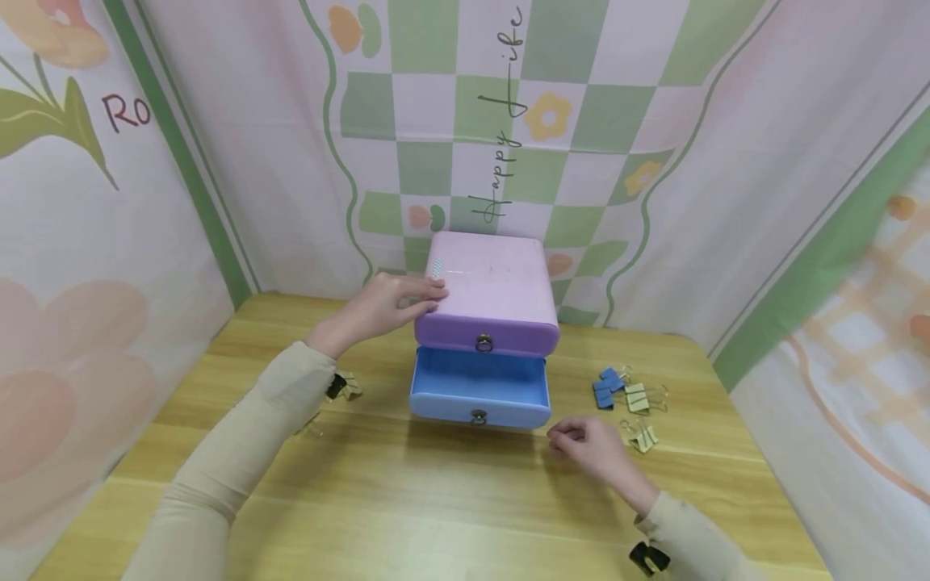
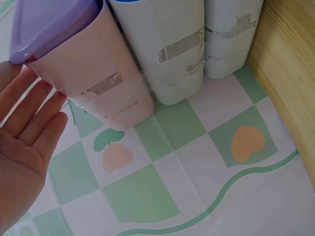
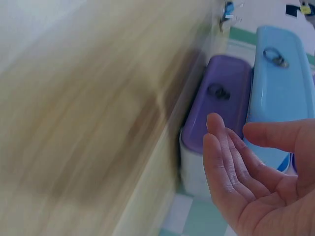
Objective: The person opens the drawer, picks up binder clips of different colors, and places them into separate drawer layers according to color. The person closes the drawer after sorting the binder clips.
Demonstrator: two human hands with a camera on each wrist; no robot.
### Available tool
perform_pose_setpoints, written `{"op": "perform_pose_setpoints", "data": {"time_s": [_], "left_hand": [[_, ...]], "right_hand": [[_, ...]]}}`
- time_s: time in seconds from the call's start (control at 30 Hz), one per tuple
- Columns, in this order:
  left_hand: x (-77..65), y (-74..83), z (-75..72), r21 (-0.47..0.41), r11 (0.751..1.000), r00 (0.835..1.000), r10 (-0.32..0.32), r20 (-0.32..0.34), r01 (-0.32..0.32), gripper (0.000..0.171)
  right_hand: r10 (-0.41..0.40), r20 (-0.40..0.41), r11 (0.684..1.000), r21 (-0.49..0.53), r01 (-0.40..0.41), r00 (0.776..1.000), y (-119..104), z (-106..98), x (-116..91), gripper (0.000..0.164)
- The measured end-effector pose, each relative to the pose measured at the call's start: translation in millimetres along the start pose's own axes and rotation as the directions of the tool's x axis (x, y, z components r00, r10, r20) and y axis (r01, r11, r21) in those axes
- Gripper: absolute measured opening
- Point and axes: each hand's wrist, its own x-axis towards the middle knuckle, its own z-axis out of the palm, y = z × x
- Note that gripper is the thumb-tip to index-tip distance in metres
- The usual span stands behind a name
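The wide wood-grain table [image 1: 436, 508] bears every item noted. On its far part stands the three-tier plastic drawer unit with a pale pink top [image 1: 501, 274]. The purple plastic top drawer [image 1: 450, 332] is closed; the purple plastic bottom drawer [image 3: 224, 110], visible from the right wrist, also sits closed. The light-blue plastic middle drawer [image 1: 436, 407] stands well out, its blue floor exposed. Opening is judged complete; closing is not done.

The left hand [image 1: 388, 303] rests on the unit's left top edge, fingers extended and gripping nothing. The right hand [image 1: 592, 444] is just beside the blue drawer's right front corner, fingers loosely curved, thumb apart, nothing held.

Metal binder clips remain outside the drawer. Right of the unit lie blue clips [image 1: 604, 394] and pale yellow clips [image 1: 637, 398]; a black clip [image 1: 649, 558] is near the right sleeve. By the left sleeve lie another black clip [image 1: 337, 386] and a pale clip [image 1: 351, 386]; one further item there is partly hidden.
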Motion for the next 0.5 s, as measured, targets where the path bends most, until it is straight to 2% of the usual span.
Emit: {"op": "perform_pose_setpoints", "data": {"time_s": [0.17,0.5], "left_hand": [[-0.8,-0.6,0.2,-0.001,1.000,1.000,0.001,-0.005,-0.001,0.028],[-0.8,-0.1,0.5,0.001,1.000,1.000,-0.003,0.000,0.003,0.029]], "right_hand": [[0.022,-0.053,1.000,-0.003,-0.022,0.998,12,-12,9,0.015],[-0.037,-0.212,0.993,-0.118,0.012,0.976,37,-33,29,0.017]]}}
